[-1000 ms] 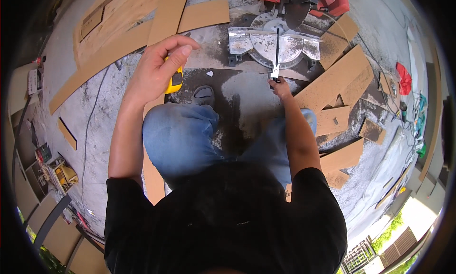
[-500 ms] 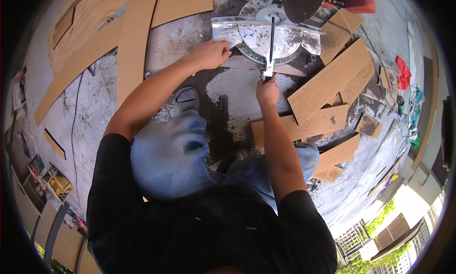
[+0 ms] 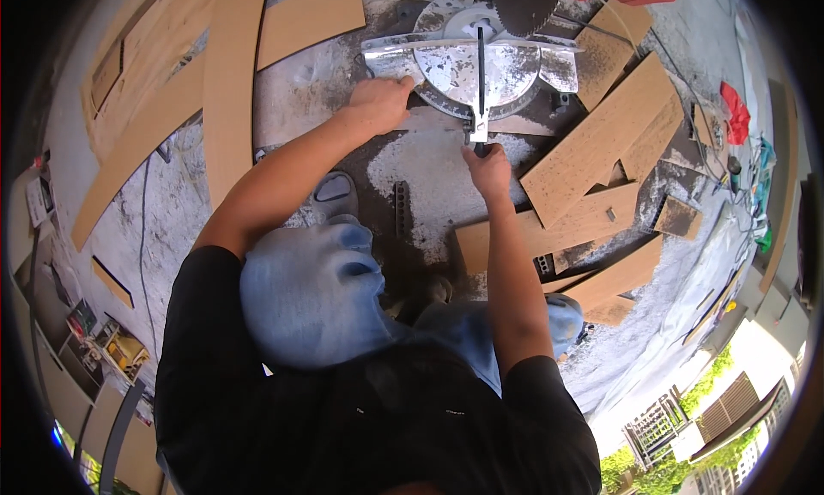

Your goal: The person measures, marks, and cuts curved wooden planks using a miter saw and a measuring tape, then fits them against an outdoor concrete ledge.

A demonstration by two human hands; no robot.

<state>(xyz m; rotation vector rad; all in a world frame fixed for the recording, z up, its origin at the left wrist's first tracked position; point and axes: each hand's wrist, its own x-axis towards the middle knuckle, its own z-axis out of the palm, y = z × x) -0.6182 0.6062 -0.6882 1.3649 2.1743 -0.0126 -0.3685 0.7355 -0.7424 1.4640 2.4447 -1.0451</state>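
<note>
A mitre saw [image 3: 481, 62] with a round metal turntable and a dark toothed blade stands on the dusty concrete floor ahead of me. My right hand [image 3: 487, 167] grips the handle at the front end of the turntable's arm [image 3: 477, 130]. My left hand [image 3: 378, 102] rests palm down on the saw's left base wing, fingers curled at its front edge. My knees in blue trousers [image 3: 318, 298] are bent below, and one grey shoe [image 3: 336, 193] shows between my arms.
Long brown board strips [image 3: 232, 75] lie to the left. Several cut board offcuts [image 3: 601, 152] are piled on the right. Sawdust covers the floor. A red cloth [image 3: 735, 113] and small tools lie far right. Shelves with clutter [image 3: 94, 332] are at lower left.
My left hand has come down from mid-air onto the saw's left base wing. My view has moved closer to the saw. My right hand stays at the turntable handle.
</note>
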